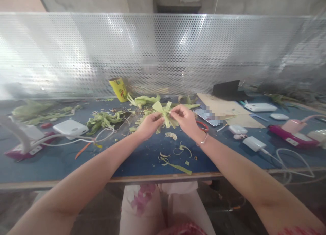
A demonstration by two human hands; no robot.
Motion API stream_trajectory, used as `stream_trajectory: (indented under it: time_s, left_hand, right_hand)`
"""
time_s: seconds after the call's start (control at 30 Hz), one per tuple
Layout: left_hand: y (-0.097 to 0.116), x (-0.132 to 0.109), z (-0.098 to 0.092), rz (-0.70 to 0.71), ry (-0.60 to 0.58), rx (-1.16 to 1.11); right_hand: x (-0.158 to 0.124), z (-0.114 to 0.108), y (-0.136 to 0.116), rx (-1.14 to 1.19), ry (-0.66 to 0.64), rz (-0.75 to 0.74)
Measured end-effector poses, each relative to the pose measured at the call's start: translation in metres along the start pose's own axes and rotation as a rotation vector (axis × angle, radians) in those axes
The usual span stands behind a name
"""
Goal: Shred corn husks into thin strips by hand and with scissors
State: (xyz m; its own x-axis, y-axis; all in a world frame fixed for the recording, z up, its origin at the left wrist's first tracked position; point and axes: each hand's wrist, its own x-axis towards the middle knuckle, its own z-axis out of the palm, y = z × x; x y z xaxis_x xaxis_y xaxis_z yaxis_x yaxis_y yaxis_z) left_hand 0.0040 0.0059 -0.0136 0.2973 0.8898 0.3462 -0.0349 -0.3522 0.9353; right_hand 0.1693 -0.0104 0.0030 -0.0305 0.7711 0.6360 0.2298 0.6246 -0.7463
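Note:
Over the middle of the blue table, a bow-like bunch of pale green leaf strips (166,117) is spread between my two hands. My left hand (150,125) pinches its left side near the lower strips. From the right, my right hand (185,119) grips it with thumb and forefinger close to the knot-like centre. Some fingertips are hidden behind the strips. Thin leaf scraps (178,167) lie on the table below the hands. A pile of cut green leaves (104,121) is off to the left, and a larger folded leaf (146,100) lies behind.
A yellow can-like tube (119,89) leans near the perforated metal screen (102,52). Red-handled scissors (203,126) and a phone (209,117) lie right of my hands. White chargers (254,144), cables and purple power strips (295,136) occupy both sides. A white box (70,127) sits left.

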Motion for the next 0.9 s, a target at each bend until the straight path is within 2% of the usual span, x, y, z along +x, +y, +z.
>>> stream_trajectory:
  time_s: [0.23, 0.53, 0.77, 0.9]
  left_hand:
    - [-0.002, 0.0, 0.001, -0.023, 0.034, -0.11]
    - [0.009, -0.006, 0.012, -0.083, 0.033, -0.269]
    - [0.01, -0.005, 0.017, -0.11, 0.17, -0.243]
    - [0.014, -0.005, 0.02, -0.127, 0.213, -0.305]
  right_hand:
    - [-0.001, 0.002, -0.002, 0.004, -0.061, -0.016]
    - [-0.002, 0.005, -0.003, -0.021, -0.068, -0.055]
    - [-0.005, 0.008, -0.006, -0.06, -0.056, -0.07]
    - [-0.006, 0.009, -0.006, -0.124, -0.038, -0.099]
